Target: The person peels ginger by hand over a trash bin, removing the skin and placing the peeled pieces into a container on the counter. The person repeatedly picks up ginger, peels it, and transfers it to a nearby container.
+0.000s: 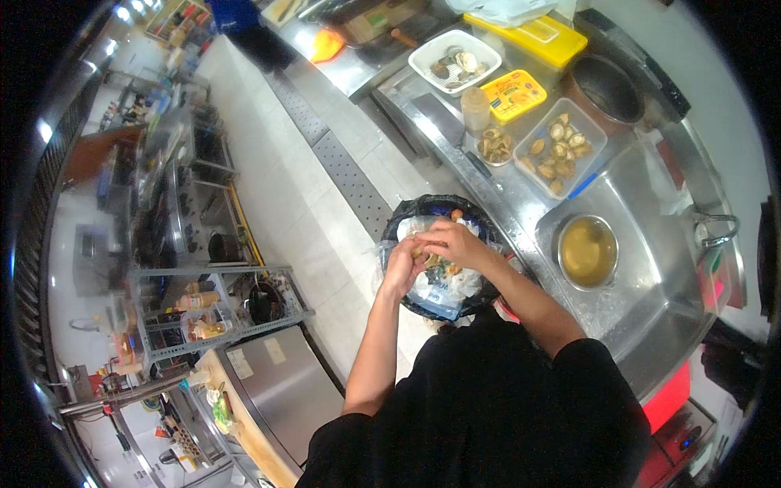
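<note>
My left hand (403, 267) and my right hand (456, 243) meet over a round waste bin (396, 210) with a dark liner. Pinched between their fingertips is a small yellowish piece (418, 251), probably abalone meat, mostly hidden by the fingers. Crumpled white plastic (468, 283) and food scraps fill the bin below. To the right, shelled abalone (561, 152) lie in a clear plastic container (532, 131) on the steel counter. More abalone pieces (495, 146) sit in a small metal bowl beside it.
A steel sink (634, 305) at the right holds a metal bowl (589, 251) of yellowish liquid. Farther back are a white basket (421, 61) with shells, a yellow-lidded tub (514, 96) and a brown pot (604, 91). A perforated floor drain (345, 174) crosses the tiles.
</note>
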Motion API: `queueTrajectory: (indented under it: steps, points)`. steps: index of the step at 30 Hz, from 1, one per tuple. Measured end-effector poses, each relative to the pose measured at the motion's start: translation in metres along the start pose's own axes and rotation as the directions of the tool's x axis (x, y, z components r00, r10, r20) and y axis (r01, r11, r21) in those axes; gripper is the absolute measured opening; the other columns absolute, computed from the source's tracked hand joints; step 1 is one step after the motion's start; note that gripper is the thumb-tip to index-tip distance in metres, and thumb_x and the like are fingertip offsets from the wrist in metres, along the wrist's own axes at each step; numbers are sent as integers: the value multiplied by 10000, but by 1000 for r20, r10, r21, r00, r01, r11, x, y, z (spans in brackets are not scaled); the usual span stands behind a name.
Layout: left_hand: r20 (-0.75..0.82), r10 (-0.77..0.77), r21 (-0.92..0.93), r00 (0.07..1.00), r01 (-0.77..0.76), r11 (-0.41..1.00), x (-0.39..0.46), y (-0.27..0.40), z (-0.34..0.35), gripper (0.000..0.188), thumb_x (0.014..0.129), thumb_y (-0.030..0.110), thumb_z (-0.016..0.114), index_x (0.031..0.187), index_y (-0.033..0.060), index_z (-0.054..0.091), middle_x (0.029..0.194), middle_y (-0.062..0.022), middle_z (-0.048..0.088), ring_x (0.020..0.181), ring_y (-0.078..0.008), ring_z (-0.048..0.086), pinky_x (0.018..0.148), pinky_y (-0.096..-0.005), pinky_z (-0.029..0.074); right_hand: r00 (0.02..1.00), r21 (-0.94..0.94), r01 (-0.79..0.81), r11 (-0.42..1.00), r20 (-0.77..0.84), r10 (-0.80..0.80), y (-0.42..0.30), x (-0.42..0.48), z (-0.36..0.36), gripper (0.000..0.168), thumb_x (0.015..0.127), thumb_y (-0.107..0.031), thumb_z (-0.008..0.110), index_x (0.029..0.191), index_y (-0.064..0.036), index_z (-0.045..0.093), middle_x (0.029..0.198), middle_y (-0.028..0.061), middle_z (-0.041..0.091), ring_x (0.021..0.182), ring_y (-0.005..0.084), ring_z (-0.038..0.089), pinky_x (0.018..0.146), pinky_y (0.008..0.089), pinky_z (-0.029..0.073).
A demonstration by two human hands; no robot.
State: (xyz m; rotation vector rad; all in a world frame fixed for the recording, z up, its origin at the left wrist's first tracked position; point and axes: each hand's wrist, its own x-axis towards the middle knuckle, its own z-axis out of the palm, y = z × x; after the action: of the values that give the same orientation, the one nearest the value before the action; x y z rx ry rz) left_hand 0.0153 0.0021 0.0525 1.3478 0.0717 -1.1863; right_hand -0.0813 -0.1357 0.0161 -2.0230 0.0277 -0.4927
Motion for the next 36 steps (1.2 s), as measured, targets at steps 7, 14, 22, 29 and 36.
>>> queueTrajectory:
  steps: [7,14,22,29,36]
  points:
    - [-63,-132,304,989,145,942,-1,3,-15,198,957,211,408,929,66,540,697,-7,538,517,-64,452,401,-203,355,984,-95,172,980,-32,-176,4,-14,12,176,791,-151,679,913,-25,695,815,118,613,780,271,599,693,360,488]
    - [-70,-18,305,997,39,952,14,-27,-26,195,948,213,438,913,54,547,667,4,515,499,-70,445,399,-208,348,997,8,32,999,-70,-31,-8,-25,12,120,818,-133,654,864,-22,662,823,126,596,802,286,586,712,353,471]
    - [-171,24,65,985,-13,998,22,-23,-55,196,945,211,429,900,57,542,654,-13,524,487,-80,432,392,-230,342,892,-11,-451,893,-40,450,16,-67,16,404,780,-34,661,1178,-51,594,1075,171,634,987,309,618,879,349,478]
    - [-20,-49,462,999,52,885,28,-55,-34,271,921,270,372,937,53,534,696,-31,528,481,-90,442,406,-228,355,898,355,-432,829,82,432,-6,-63,21,570,828,-149,700,1347,-75,476,1182,192,600,992,256,639,854,333,508]
    - [166,-155,160,974,128,979,16,-40,16,348,964,319,349,1240,121,426,871,-90,644,647,-138,575,554,-265,458,872,240,-401,884,-196,449,3,-77,-49,466,743,-137,771,1166,-36,603,1059,144,654,906,180,645,763,292,527]
